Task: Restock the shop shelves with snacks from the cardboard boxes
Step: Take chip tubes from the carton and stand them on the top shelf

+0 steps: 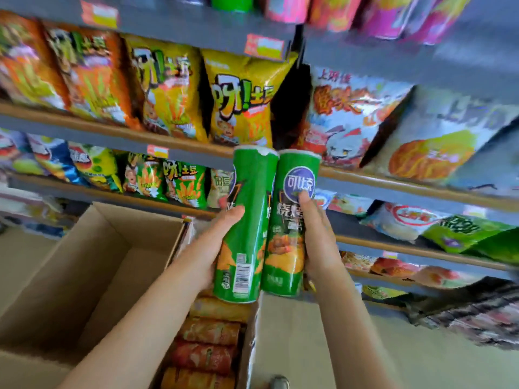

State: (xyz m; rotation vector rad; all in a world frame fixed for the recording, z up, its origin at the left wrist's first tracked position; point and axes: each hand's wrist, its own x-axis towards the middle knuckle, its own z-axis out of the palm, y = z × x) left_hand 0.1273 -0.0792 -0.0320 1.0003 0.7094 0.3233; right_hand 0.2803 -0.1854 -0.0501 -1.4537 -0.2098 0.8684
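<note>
1. Holding two green snack canisters upright in front of the shelves, I have one in each hand: the left canister (247,220) and the right canister (290,220) lean together, touching near their tops.
2. My left hand (207,248) wraps around the lower half of its canister from the left side, thumb on the front; my right hand (317,237) curls around the other from the right, thumb pressed on the round logo. Both hands grip, neither is free.
3. Judging by their look, these are stiff, light paperboard tubes with a glossy skin, so they may slip if I squeeze lightly, and the crisps inside would break if dropped. A mid-body wrap, clear of the lids, seems the safest hold.
4. Below my wrists sits a cardboard box (252,332) with more canisters (207,346) in orange and red lying in a row; a second open cardboard box (92,262) stands just left of it.
5. Ahead, the grey shelves (393,186) carry packed rows of snack bags (238,102); a dark gap shows beside the yellow bags, though I cannot tell whether canisters belong there.
</note>
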